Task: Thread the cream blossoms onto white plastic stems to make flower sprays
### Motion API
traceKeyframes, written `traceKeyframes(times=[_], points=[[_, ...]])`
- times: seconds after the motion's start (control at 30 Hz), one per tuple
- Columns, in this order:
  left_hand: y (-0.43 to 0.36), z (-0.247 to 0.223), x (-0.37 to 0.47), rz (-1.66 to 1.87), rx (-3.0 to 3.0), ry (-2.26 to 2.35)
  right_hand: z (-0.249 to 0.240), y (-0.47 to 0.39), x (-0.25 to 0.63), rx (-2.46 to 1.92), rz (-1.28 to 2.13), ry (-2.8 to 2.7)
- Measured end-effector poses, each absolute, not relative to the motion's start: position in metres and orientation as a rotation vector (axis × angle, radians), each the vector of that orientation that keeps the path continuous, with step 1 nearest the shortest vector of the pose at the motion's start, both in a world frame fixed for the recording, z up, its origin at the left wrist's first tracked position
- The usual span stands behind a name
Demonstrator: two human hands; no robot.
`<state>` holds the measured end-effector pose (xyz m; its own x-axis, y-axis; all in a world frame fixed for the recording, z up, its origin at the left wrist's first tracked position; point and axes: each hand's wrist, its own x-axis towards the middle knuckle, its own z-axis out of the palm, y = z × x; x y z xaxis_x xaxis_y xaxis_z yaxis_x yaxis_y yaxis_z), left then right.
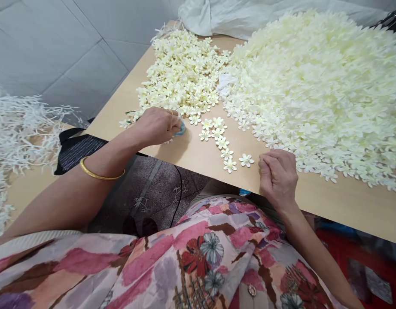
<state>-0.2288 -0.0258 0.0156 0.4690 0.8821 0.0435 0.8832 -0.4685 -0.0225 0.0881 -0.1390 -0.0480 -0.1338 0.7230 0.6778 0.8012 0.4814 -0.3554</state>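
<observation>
My left hand [159, 125] is closed over the table's near edge, just in front of a heap of small cream flowers [181, 73]. A light-blue band or wrap [180, 128] shows at its fingertips; whatever is inside the fingers is hidden. My right hand [279, 174] is pinched, thumb against forefinger, resting at the table edge beside the larger pile of pale flowers [314, 86]. What it grips, if anything, is too small to see. Between the hands lies a short line of loose flowers [222, 143], with a single flower [246, 160] nearest my right hand.
Both flower heaps lie on a light wooden table [333, 201]. A whitish cloth [230, 19] lies behind them. At the left, a second surface holds a tangle of white stringy pieces [24, 128], beside a black mesh item [77, 152]. A tiled wall [72, 47] stands behind.
</observation>
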Motion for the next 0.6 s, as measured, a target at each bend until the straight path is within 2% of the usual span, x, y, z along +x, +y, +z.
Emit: traceKeyframes(times=[0.1,0.23,0.43,0.6], points=[[-0.028,0.022,-0.224,0.206,-2.623,-1.512,-0.047,-0.139,0.088,-1.238,-0.137,-1.903],[-0.032,0.027,-0.220,0.209,-2.605,-1.558,-0.046,-0.140,0.088,-1.208,-0.155,-1.920],[-0.042,0.034,-0.220,0.018,-2.634,-1.543,-0.048,-0.143,0.090,-1.153,-0.231,-1.951],[-0.050,0.044,-0.222,-0.416,-2.668,-1.369,-0.041,-0.134,0.079,-1.127,-0.269,-2.032]])
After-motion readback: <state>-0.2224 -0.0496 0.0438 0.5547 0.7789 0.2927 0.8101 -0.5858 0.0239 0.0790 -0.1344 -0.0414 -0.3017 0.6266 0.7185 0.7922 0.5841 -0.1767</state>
